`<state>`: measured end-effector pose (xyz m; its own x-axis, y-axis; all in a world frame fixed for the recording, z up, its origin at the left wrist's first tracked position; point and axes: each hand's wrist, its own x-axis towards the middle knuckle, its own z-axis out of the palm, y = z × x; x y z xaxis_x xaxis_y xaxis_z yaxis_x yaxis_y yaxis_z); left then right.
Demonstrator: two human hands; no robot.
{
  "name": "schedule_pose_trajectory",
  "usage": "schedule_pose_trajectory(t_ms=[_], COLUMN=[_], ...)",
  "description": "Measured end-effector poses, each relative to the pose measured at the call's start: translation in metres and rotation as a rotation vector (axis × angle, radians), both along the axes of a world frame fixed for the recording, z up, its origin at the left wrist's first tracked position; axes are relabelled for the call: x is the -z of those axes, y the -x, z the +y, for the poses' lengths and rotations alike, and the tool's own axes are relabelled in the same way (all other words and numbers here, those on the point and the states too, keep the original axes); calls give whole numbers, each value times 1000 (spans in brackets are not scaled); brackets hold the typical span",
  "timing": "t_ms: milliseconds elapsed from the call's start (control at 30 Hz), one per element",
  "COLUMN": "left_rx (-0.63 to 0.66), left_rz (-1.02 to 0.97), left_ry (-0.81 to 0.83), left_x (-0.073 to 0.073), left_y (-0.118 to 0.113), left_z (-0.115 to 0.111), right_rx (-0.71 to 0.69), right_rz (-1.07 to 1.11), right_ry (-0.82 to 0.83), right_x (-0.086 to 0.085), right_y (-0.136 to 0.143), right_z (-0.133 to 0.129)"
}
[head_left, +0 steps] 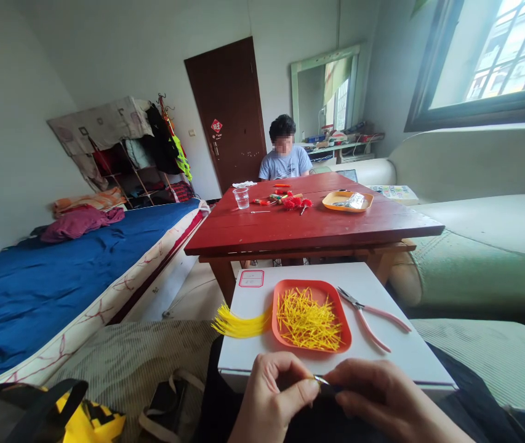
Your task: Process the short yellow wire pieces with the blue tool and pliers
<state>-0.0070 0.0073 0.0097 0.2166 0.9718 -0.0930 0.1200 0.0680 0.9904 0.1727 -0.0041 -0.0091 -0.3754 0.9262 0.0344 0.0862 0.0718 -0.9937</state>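
Note:
My left hand pinches one end of a small, thin shiny piece just past the near edge of a white box. Closed around that piece's other end is my right hand. On the box, beyond my hands, sits an orange-red tray holding many short yellow strips. A bundle of longer yellow strands lies at the tray's left. Pliers with pink handles rest open-handled to the right of the tray.
Beyond the box stands a red table with a clear cup, red items and a yellow tray. A person sits behind it. A blue-covered bed is at left, a bag at lower left.

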Motion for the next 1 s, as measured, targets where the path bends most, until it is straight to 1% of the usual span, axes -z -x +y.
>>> schedule_pose_trajectory(t_ms=[133,233,333,500,600,700,733,767,800,833,900,933,967,1000], left_rx=[94,114,127,116,144,167,163,144,114,79,12,-4,-6,-2], left_rz=[-120,-114,-98,-93,-71,-60,-36,23,117,241,524,642,725,774], left_ry=[139,195,209,217,205,181,141,53,-95,-302,-822,-1051,-1220,-1320], left_x=[-13,-18,-20,-20,-17,-12,-9,-7,-3,1,9,13,17,20], left_y=[-1,-2,-2,1,3,4,4,4,3,3,3,4,5,6], left_z=[2,3,3,2,3,3,2,1,0,-1,-3,-4,-4,-5], right_rx=[-39,-53,-60,-72,-71,-38,-32,-27,-18,-6,19,26,30,37], right_rz=[6,-22,-47,-48,-24,110,179,242,295,336,415,452,482,507], right_ry=[6,-22,-53,-18,23,114,153,193,238,289,409,462,495,497], right_x=[-3,-6,-10,-16,-17,-14,-12,-10,-9,-7,-5,-4,-2,-2], right_y=[-2,-3,-4,-5,-4,-3,-3,-3,-2,-1,1,2,3,4], right_z=[0,0,0,0,-2,-5,-5,-6,-6,-7,-7,-8,-9,-9])
